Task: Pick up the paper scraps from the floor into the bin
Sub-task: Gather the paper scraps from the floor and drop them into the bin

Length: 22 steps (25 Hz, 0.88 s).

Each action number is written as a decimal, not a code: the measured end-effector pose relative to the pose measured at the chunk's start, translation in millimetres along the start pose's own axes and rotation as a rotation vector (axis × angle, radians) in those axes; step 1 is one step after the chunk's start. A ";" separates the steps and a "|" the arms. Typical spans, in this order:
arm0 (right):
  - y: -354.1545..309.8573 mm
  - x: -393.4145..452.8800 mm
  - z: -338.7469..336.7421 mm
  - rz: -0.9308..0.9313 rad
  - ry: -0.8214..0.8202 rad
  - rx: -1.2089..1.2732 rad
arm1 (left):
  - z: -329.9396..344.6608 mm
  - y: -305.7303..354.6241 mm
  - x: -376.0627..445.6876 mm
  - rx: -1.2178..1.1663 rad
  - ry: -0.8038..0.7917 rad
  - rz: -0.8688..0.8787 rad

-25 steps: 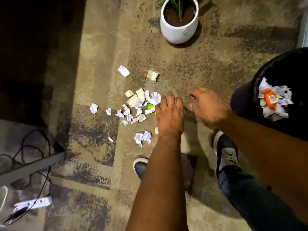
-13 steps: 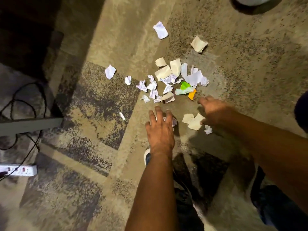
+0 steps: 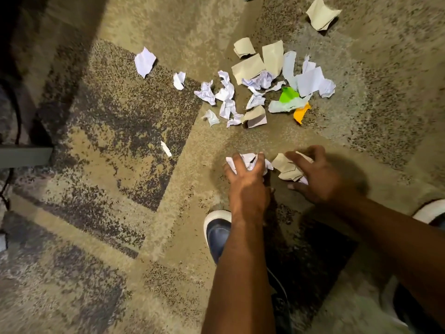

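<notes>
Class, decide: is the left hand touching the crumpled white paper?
Touching. The head view shows the left hand with its fingers curled over the crumpled white paper.

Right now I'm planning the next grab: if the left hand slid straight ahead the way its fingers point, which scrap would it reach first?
The left hand already grips crumpled white paper. Straight ahead, it would probably first meet the folded tan scrap with a dark underside, though depth is uncertain.

Mottled tan carpet floor (image 3: 125,145), scattered paper scraps (image 3: 262,85), loose beige scrap (image 3: 321,13), a navy shoe (image 3: 218,235)
</notes>
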State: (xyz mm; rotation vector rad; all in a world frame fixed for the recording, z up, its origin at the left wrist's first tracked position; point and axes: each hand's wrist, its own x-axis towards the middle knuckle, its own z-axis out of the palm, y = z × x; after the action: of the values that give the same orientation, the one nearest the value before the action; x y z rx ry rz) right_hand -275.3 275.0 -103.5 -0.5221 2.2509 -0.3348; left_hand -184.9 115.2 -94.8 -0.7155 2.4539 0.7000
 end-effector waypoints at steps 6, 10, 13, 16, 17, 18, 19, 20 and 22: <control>-34.6 20.3 10.8 -0.201 0.027 -0.146 | 7.4 1.4 2.6 -0.079 0.171 0.039; -54.2 35.8 11.7 -0.229 0.036 -0.187 | -0.8 -7.5 14.0 -0.031 0.206 0.067; -61.7 46.9 5.6 -0.265 -0.004 -0.217 | -12.5 -24.7 31.0 0.010 0.172 -0.001; -81.0 56.6 -3.9 -0.296 0.119 -0.127 | -34.3 -45.0 44.8 -0.123 0.161 -0.225; -88.4 59.2 -7.0 -0.323 0.188 -0.121 | -41.3 -52.1 46.9 -0.144 0.191 -0.251; -96.3 61.5 -11.6 -0.347 0.245 -0.114 | -48.5 -60.4 48.3 -0.134 0.244 -0.256; -104.2 64.4 -15.9 -0.362 0.287 -0.103 | -55.8 -70.6 48.6 -0.116 0.303 -0.260; -110.5 68.0 -19.7 -0.359 0.318 -0.092 | -62.9 -82.0 48.4 -0.101 0.346 -0.266; -117.2 77.1 -24.4 -0.309 0.351 -0.068 | -74.5 -103.3 49.7 -0.073 0.340 -0.317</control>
State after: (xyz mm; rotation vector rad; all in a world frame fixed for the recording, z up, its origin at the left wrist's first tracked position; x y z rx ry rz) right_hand -309.9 137.5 -90.6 -0.9108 2.5245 -0.5428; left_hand -183.0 -21.3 -101.6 -1.3109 2.5301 0.5834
